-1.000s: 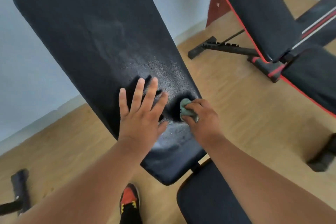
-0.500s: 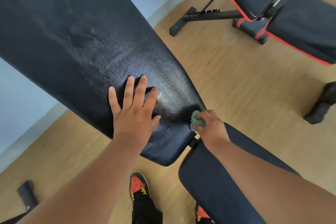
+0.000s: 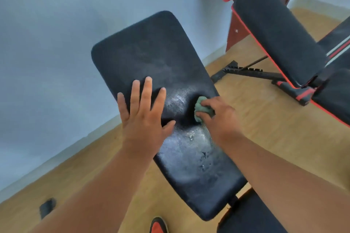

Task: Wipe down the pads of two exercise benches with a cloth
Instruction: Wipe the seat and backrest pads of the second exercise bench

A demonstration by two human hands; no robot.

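A black back pad [image 3: 151, 53] of the near bench tilts up in front of me, with pale wet smears on its lower half. My left hand [image 3: 144, 113] lies flat on the pad's left side, fingers spread. My right hand [image 3: 219, 117] presses a crumpled green cloth [image 3: 200, 108] against the pad near its right edge. The near bench's seat pad [image 3: 250, 217] shows at the bottom. A second bench with a red-trimmed black back pad [image 3: 274, 30] stands at the right.
A pale blue wall [image 3: 56, 43] rises behind the near bench. The second bench's black floor frame [image 3: 246, 71] lies on the wooden floor [image 3: 265, 119]. A small black foot [image 3: 47, 207] sits at lower left. My red and black shoe [image 3: 158, 225] shows at the bottom.
My right hand has slid the cloth from the pad's bottom corner up along its right edge. My left hand has stayed flat on the pad. My view has lifted, showing the pad's top.
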